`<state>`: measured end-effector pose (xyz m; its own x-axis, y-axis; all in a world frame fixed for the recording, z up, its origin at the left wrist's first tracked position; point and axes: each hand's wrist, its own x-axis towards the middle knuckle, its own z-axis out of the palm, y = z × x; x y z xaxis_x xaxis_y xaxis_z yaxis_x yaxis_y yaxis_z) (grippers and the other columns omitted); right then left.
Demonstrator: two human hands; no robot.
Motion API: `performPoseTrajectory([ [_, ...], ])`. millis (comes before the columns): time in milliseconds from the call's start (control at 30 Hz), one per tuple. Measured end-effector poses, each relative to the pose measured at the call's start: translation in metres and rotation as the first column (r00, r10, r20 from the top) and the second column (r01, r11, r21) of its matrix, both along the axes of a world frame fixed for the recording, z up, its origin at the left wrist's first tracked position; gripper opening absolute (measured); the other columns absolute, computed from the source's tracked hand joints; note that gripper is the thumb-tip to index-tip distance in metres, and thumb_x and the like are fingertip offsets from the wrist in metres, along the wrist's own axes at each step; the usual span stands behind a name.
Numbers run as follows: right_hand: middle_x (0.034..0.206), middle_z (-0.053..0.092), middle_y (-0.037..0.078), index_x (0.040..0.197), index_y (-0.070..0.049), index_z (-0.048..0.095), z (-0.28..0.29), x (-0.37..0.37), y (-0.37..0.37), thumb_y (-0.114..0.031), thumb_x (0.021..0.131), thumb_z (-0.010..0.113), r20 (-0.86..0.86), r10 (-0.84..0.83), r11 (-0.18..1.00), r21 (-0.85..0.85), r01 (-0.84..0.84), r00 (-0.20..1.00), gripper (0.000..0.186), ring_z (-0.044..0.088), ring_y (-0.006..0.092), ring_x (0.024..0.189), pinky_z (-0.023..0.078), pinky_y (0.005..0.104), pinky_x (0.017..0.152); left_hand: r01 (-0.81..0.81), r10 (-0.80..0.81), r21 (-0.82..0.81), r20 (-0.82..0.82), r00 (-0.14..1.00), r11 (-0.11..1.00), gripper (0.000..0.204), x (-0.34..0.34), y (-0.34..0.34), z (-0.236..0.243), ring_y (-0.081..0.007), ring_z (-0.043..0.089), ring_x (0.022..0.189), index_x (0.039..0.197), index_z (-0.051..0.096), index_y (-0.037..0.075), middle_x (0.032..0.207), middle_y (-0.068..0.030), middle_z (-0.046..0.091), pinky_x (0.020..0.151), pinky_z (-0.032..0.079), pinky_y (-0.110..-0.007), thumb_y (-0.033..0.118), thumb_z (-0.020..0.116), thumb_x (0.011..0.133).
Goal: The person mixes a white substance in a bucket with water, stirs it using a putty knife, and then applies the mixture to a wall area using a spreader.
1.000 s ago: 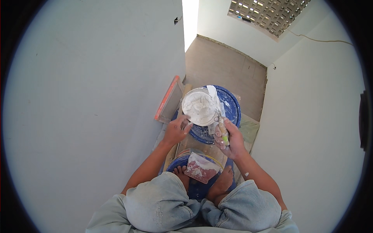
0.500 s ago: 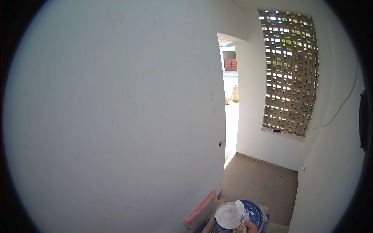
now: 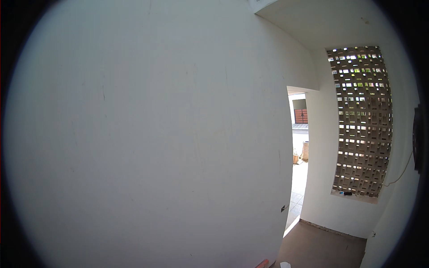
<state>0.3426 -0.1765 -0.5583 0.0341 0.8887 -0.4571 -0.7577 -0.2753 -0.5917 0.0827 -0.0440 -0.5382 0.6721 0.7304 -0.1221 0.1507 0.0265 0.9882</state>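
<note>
Neither of my hands shows at this moment. A large white wall (image 3: 156,134) with thin dark scratches and small marks fills most of the view. At the lower edge the tip of an orange-red edge (image 3: 262,264) pokes up beside the wall. Just right of it is a small white patch (image 3: 285,265), cut off by the picture's edge, so I cannot make out what it belongs to. The blue bucket seen earlier lies out of view.
A narrow doorway (image 3: 300,169) opens onto bright paving. Right of it stands a brown perforated block screen (image 3: 362,125), with a small dark object (image 3: 347,194) on its sill. A loose cable (image 3: 402,175) hangs at right. An open socket hole (image 3: 283,208) sits near the doorway above brown floor (image 3: 321,245).
My view has tilted up and turned left, so the doorway and screen sit lower and farther right. My right hand and the blue bucket with its white-smeared round lid have left the picture.
</note>
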Motion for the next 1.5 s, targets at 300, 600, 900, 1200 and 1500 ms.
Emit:
performPoseTrajectory([
  [300,0.081,0.062,0.006,0.115,-0.004,0.057,-0.009,-0.016,0.017,-0.031,0.100,0.054,0.023,0.143,0.955,0.258,-0.144,0.989,0.031,0.058,0.0172,0.065,0.048,0.0295,0.057,-0.117,0.131,-0.234,0.043,0.990,0.965,0.023,-0.013,0.006,0.027,-0.0274,0.064,0.079,0.100,0.070,0.007,0.089,-0.0107,0.068,0.072,0.052,-0.040,0.026,0.059,0.091],
  [600,0.081,0.060,0.003,0.135,-0.001,0.053,-0.164,-0.028,0.056,-0.024,0.096,0.059,0.410,0.255,0.811,0.402,-0.425,0.876,0.045,0.054,0.0087,0.063,0.042,0.0201,0.054,-0.245,0.285,-0.406,0.042,0.958,0.880,0.021,-0.027,0.002,0.042,-0.0245,0.064,0.077,0.098,0.070,0.007,0.088,-0.0090,0.068,0.070,0.052,-0.038,0.023,0.057,0.094],
  [900,0.079,0.061,0.004,0.132,0.000,0.053,0.004,-0.033,0.044,-0.026,0.093,0.061,0.195,0.295,0.764,0.539,-0.354,0.935,0.048,0.055,0.0099,0.061,0.043,0.0221,0.052,-0.355,0.444,-0.560,0.024,0.896,0.748,0.021,-0.036,-0.010,0.058,-0.0216,0.064,0.076,0.097,0.071,0.007,0.087,-0.0074,0.067,0.068,0.052,-0.036,0.020,0.055,0.097],
  [1200,0.082,0.062,0.003,0.128,-0.003,0.055,0.008,-0.029,0.046,-0.009,0.091,0.061,0.258,0.299,0.868,0.325,-0.374,0.919,0.038,0.055,0.0105,0.059,0.045,0.0222,0.050,-0.401,0.525,-0.651,-0.005,0.851,0.644,0.021,-0.040,-0.025,0.068,-0.0187,0.063,0.074,0.095,0.071,0.006,0.086,-0.0058,0.067,0.065,0.052,-0.034,0.017,0.053,0.099],
  [1500,0.097,0.065,0.006,0.134,0.001,0.054,0.043,-0.041,0.030,-0.016,0.096,0.058,0.624,0.200,0.859,0.259,-0.442,0.755,0.042,0.064,0.0175,0.078,0.053,0.0292,0.068,-0.369,0.411,-0.516,-0.036,0.911,0.773,0.021,-0.034,-0.025,0.009,-0.0182,0.064,0.067,0.099,0.067,0.005,0.081,-0.0052,0.067,0.061,0.053,-0.029,0.018,0.051,0.100],
])
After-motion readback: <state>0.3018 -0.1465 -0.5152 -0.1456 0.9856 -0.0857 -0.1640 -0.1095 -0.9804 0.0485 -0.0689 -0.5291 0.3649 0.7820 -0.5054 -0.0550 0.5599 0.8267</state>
